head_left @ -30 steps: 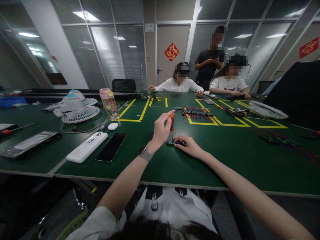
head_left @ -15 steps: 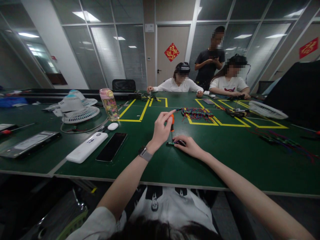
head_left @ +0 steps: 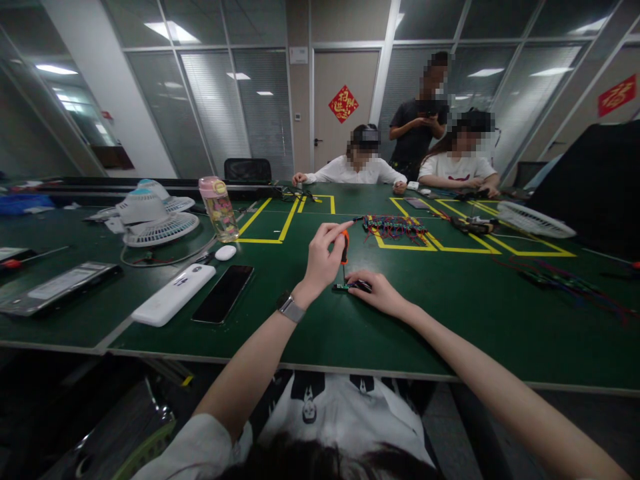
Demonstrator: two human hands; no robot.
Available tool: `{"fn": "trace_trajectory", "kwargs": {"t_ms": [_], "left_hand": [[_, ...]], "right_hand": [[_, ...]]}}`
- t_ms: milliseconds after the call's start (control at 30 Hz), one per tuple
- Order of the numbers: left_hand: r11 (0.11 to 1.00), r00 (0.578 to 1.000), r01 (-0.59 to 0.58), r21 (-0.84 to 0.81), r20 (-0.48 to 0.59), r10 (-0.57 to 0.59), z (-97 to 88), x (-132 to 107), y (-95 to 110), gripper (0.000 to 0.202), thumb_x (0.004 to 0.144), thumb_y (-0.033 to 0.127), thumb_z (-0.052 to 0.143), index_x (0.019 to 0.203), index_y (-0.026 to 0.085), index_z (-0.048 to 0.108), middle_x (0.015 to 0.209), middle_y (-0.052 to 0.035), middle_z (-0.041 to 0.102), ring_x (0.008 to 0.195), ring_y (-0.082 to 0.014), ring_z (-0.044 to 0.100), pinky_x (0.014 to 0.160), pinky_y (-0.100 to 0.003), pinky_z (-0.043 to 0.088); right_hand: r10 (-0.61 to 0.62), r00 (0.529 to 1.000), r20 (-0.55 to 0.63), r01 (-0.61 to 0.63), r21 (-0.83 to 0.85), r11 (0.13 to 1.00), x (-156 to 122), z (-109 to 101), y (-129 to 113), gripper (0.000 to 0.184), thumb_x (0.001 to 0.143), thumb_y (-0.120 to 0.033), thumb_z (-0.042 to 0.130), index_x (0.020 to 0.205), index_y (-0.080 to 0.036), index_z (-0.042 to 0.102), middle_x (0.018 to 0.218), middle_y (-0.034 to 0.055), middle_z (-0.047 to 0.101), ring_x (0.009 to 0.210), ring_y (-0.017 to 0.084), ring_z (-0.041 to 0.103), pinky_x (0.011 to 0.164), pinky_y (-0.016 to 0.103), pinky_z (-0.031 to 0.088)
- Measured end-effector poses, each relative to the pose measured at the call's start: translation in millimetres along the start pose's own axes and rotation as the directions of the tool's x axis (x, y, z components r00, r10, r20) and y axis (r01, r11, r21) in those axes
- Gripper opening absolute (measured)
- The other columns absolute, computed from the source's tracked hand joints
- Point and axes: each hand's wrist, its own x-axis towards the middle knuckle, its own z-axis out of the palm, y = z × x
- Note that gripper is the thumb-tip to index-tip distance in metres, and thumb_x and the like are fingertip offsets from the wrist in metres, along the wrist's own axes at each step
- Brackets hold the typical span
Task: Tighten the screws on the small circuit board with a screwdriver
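Observation:
My left hand (head_left: 325,253) is closed around the orange and black handle of a screwdriver (head_left: 345,248), its index finger stretched out past the top. The screwdriver stands upright, and its thin shaft runs down to a small green circuit board (head_left: 341,288) on the table. From the right, my right hand (head_left: 375,291) grips the board's other end, fingers bent over it and over something dark beside it. That covered part of the board is hidden, and so is the exact point where the tip meets it.
Bundled circuit boards with red and blue wires (head_left: 395,228) lie ahead, beyond my hands. On the left are a phone (head_left: 223,295), a white power bank (head_left: 174,295), a bottle (head_left: 219,208) and a fan (head_left: 157,223). More wired boards (head_left: 565,280) lie right. People are across the table.
The orange screwdriver handle has turned slightly within my left hand. Both hands and the board stay in place.

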Motion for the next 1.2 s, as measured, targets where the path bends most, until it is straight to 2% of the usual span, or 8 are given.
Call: {"fn": "trace_trajectory", "kwargs": {"t_ms": [100,233,333,500,600,867,1100,1200], "left_hand": [[1.0,1.0,-0.002,-0.019,0.007,0.002,-0.2,0.5,-0.8,0.029,0.093,0.016,0.042,0.114,0.02,0.061,0.103,-0.0054,0.061,0.095,-0.0138,0.058,0.086,-0.027,0.046],[1.0,0.999,0.021,0.021,-0.025,-0.021,0.8,0.4,-0.5,0.019,0.089,0.022,0.054,0.104,0.021,0.065,0.09,-0.003,0.058,0.082,-0.0125,0.057,0.076,-0.024,0.047],[0.999,0.999,0.018,0.033,-0.042,-0.016,1.3,-0.1,0.0,0.016,0.086,0.026,0.059,0.099,0.021,0.067,0.087,-0.0019,0.054,0.078,-0.0117,0.055,0.074,-0.024,0.047],[1.0,1.0,0.002,-0.012,-0.002,-0.002,0.5,0.2,-0.1,0.026,0.095,0.023,0.043,0.11,0.021,0.064,0.1,-0.005,0.059,0.093,-0.0142,0.057,0.082,-0.027,0.047],[0.999,1.0,-0.009,-0.045,0.008,0.009,0.3,0.9,-0.1,0.027,0.095,0.021,0.04,0.112,0.02,0.062,0.105,-0.0058,0.062,0.098,-0.0149,0.058,0.087,-0.028,0.046],[0.999,0.999,0.004,0.035,-0.052,-0.002,1.2,0.0,1.0,0.015,0.086,0.027,0.061,0.098,0.021,0.067,0.086,-0.0014,0.056,0.078,-0.0122,0.055,0.075,-0.025,0.047],[0.999,1.0,0.007,-0.052,0.012,-0.007,0.2,0.3,-0.9,0.029,0.095,0.017,0.04,0.114,0.02,0.061,0.104,-0.0051,0.063,0.096,-0.0143,0.059,0.086,-0.028,0.046],[0.998,0.999,0.034,-0.057,0.0,-0.034,1.1,0.9,-1.7,0.026,0.093,0.018,0.045,0.113,0.02,0.061,0.098,-0.0044,0.065,0.088,-0.0135,0.061,0.081,-0.027,0.048]], "right_hand": [[-0.002,1.0,-0.002,0.002,0.001,1.0,0.0,-0.2,0.1,0.012,0.082,-0.024,0.062,0.093,-0.02,0.066,0.106,0.0078,0.069,0.099,0.022,0.064,0.091,0.039,0.048],[-0.005,1.0,-0.003,0.005,0.01,1.0,-0.1,-0.3,0.2,0.012,0.082,-0.024,0.062,0.094,-0.02,0.066,0.107,0.0077,0.069,0.1,0.022,0.064,0.091,0.039,0.048],[-0.007,1.0,-0.003,0.007,0.009,1.0,-0.1,-0.2,0.6,0.012,0.082,-0.024,0.062,0.093,-0.02,0.066,0.106,0.0079,0.069,0.099,0.022,0.064,0.091,0.039,0.049],[-0.011,1.0,-0.007,0.011,0.005,1.0,0.1,0.2,1.6,0.013,0.082,-0.023,0.062,0.094,-0.021,0.066,0.106,0.0073,0.069,0.099,0.022,0.064,0.091,0.039,0.049],[-0.007,1.0,-0.004,0.007,0.002,1.0,0.1,0.1,1.4,0.013,0.082,-0.023,0.062,0.094,-0.021,0.066,0.107,0.0072,0.069,0.099,0.022,0.064,0.091,0.039,0.048],[-0.01,1.0,0.005,0.01,-0.003,1.0,0.6,-0.4,-0.5,0.011,0.082,-0.022,0.062,0.091,-0.02,0.067,0.105,0.0069,0.069,0.098,0.022,0.064,0.09,0.039,0.048],[-0.01,1.0,-0.003,0.01,-0.002,1.0,0.1,0.0,1.1,0.012,0.082,-0.023,0.062,0.093,-0.021,0.066,0.106,0.0069,0.069,0.098,0.022,0.064,0.09,0.039,0.049],[-0.008,1.0,-0.003,0.008,0.0,1.0,-0.1,0.0,1.6,0.013,0.082,-0.024,0.062,0.094,-0.021,0.066,0.107,0.0073,0.069,0.1,0.022,0.064,0.091,0.039,0.048]]}}
